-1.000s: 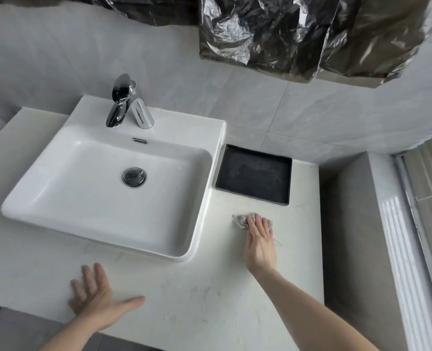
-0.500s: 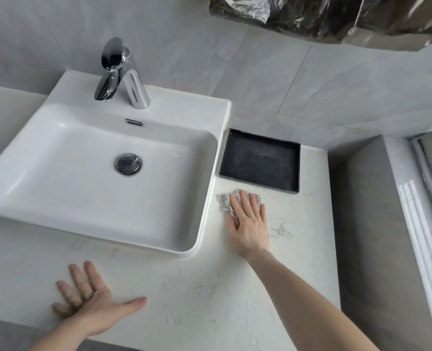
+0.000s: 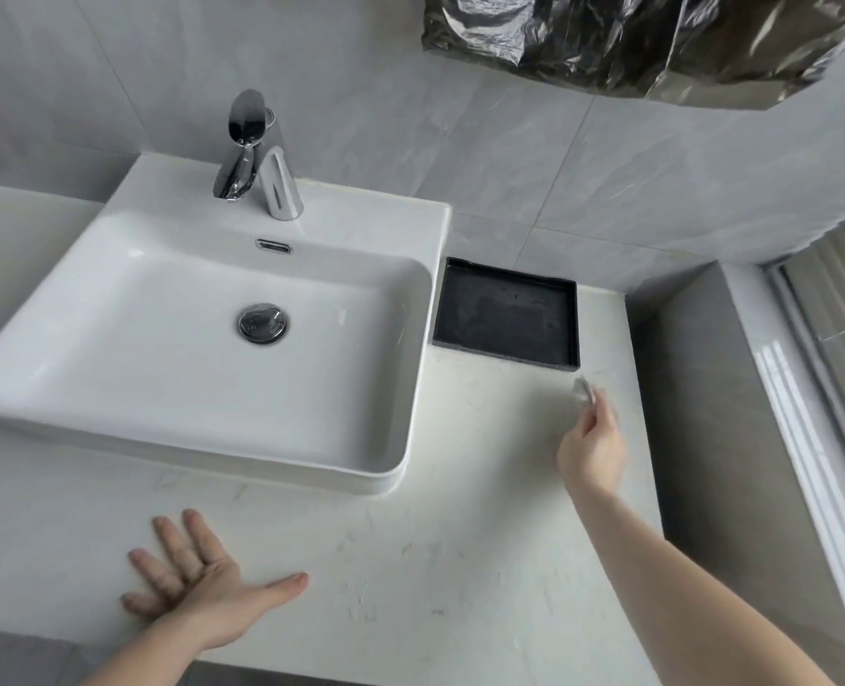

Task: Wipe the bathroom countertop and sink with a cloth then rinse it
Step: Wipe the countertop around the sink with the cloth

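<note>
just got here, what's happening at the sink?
A person is wiping the white countertop to the right of the sink. The right hand holds a small grey cloth, blurred with motion, just in front of the black tray. The left hand lies flat on the counter's front edge, fingers spread. The faucet shows no running water, and the basin looks dry.

Grey marbled wall tiles [image 3: 534, 156]; crumpled dark plastic sheet [image 3: 658, 37] hanging at top; grey side ledge [image 3: 707, 388] on the right; white window frame [image 3: 806, 438]; soft daylight.
</note>
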